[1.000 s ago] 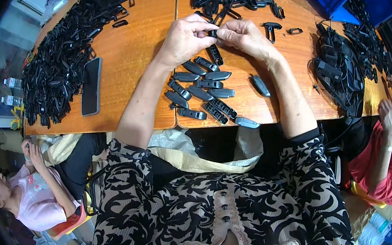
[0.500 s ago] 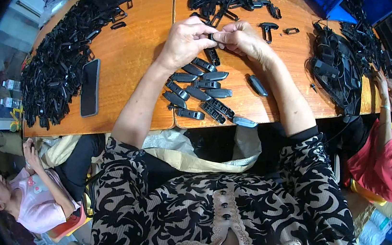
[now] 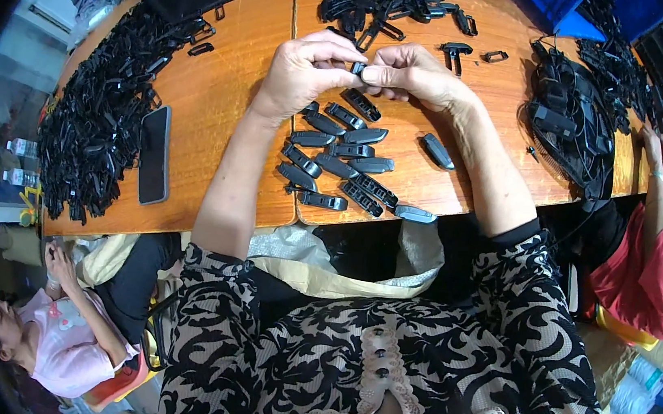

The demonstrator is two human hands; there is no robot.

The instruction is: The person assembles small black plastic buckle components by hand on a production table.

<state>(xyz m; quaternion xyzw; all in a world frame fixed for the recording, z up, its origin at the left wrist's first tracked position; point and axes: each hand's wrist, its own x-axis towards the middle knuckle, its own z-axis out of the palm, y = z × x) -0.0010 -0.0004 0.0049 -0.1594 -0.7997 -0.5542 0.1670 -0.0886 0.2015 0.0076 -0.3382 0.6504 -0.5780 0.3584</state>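
Note:
Above the wooden table, my left hand [image 3: 302,73] and my right hand [image 3: 418,78] meet fingertip to fingertip. Pinched between them is a small black plastic part [image 3: 358,68], mostly covered by the fingers. Just below the hands lies a black plastic housing [image 3: 361,104] with its hollow side up. Several long, rounded black plastic pieces [image 3: 351,151] are spread nearer the table's front edge, some smooth side up and some showing their inner ribs. A single black piece [image 3: 437,151] rests apart, beside my right forearm.
Large heaps of black plastic parts lie at the left [image 3: 101,115] and far middle [image 3: 379,0]. A smartphone [image 3: 154,156] sits by the left heap. At the right is a black fan-like object [image 3: 574,124]. Co-workers sit left [image 3: 75,341] and right [image 3: 652,268]. A pale sack [image 3: 339,280] hangs below the table edge.
The view has shifted slightly. My hands have turned a little around the small part, and the housing below them shows more fully. Both hands still pinch the part.

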